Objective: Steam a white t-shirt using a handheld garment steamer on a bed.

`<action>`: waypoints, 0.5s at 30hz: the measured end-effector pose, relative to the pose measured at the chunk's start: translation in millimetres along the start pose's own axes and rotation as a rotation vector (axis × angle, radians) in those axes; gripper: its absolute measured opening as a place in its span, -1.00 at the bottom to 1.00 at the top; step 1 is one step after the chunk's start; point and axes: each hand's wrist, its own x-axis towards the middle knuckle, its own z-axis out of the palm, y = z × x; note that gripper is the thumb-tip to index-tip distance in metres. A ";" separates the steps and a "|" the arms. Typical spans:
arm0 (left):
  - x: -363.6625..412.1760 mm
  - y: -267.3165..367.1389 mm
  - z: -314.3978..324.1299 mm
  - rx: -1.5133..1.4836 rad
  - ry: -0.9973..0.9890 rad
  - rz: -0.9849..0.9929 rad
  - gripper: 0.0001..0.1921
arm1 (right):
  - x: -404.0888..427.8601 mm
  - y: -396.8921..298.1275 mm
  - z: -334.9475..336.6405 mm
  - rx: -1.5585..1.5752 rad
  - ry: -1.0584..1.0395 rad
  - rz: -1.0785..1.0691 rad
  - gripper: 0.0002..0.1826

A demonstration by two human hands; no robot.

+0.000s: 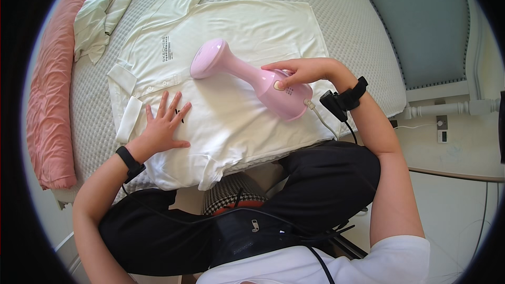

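Note:
A white polo shirt (pixel 260 27) lies spread on the bed, its collar toward the left and its hem toward the right. My left hand (pixel 163 126) rests flat on the chest beside the collar and button placket, fingers spread, holding nothing. With my right hand (pixel 303 73) I grip a pink handheld garment steamer (pixel 244 73) by its body, the thumb on a pale button. The steamer's round head points left, over the shirt near its printed chest logo. From its base a pale cord (pixel 323 118) runs down toward my knee.
A padded pink roll (pixel 51 86) lies along the bed's left side, with a pale green folded garment (pixel 92 19) and a hanger beside it. At the right stands a blue-grey upholstered headboard (pixel 426 27). A wall socket (pixel 442 122) holds a plug. Black cables cross my lap.

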 end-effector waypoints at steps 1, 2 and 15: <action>0.0 0.2 -0.2 0.000 0.000 0.000 0.13 | 0.9 0.6 0.0 0.000 0.000 0.000 -0.25; -0.2 0.4 -0.3 -0.002 -0.002 -0.001 0.13 | 2.3 1.9 0.0 -0.003 -0.003 -0.009 -0.26; -3.6 -1.4 -15.1 -0.057 0.129 0.069 -0.18 | 57.7 -40.4 47.9 -0.384 0.529 -0.053 -0.38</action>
